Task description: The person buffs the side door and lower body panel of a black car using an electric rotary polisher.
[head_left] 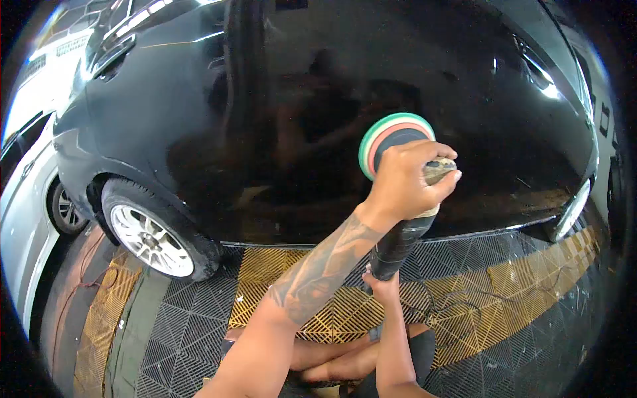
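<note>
My left hand [405,176], on the tattooed arm, is wrapped over the head of a car polisher [405,239]. Its round pad [365,149], with green, white and orange layers, lies against the glossy black door panel [285,146] of a car. Lower down, my right hand [383,284] grips the rear end of the polisher's black body; most of its fingers are hidden behind the tool. The pad's lower right part is covered by my left hand.
A white-spoked wheel [151,240] stands at the left. Black and yellow grid tiles [332,312] cover the floor under my crossed legs. A dark cord [458,304] trails across them to the right. Another car [30,192], white, is at the far left.
</note>
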Demonstrator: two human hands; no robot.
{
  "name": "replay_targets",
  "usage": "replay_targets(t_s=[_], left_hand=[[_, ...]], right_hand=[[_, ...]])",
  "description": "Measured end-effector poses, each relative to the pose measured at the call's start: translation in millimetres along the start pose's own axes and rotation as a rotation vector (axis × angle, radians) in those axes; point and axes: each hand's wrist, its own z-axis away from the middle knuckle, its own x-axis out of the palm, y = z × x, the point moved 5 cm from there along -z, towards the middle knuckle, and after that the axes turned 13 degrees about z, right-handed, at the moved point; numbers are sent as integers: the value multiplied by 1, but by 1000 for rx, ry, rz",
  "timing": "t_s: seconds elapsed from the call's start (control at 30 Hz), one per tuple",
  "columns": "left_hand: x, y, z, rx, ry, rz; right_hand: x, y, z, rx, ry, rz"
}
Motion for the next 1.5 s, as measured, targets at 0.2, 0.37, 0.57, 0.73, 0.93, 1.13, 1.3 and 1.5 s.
replay_targets(t_s=[0.2,0.37,0.57,0.73,0.93,1.13,1.3,1.5], left_hand=[[-94,27,18,-31,109,-74],[-167,45,37,-124,211,-94],[-241,62,49,-77,313,-195],[-252,71,29,-98,397,-108],[-182,56,-2,-99,316,-57],[-72,31,-30,-91,98,-57],[29,7,-52,-46,-20,-87],[124,-18,-97,-4,-121,-70]], right_hand=[[46,-43,7,-67,-44,267],[80,-71,12,-171,-124,273],[119,-117,16,-311,-187,404],[119,-149,10,-350,-214,432],[60,-157,12,-189,-156,362],[-2,-105,3,-66,4,368],[-46,-34,-16,67,100,156],[-103,-79,-22,28,88,-107]])
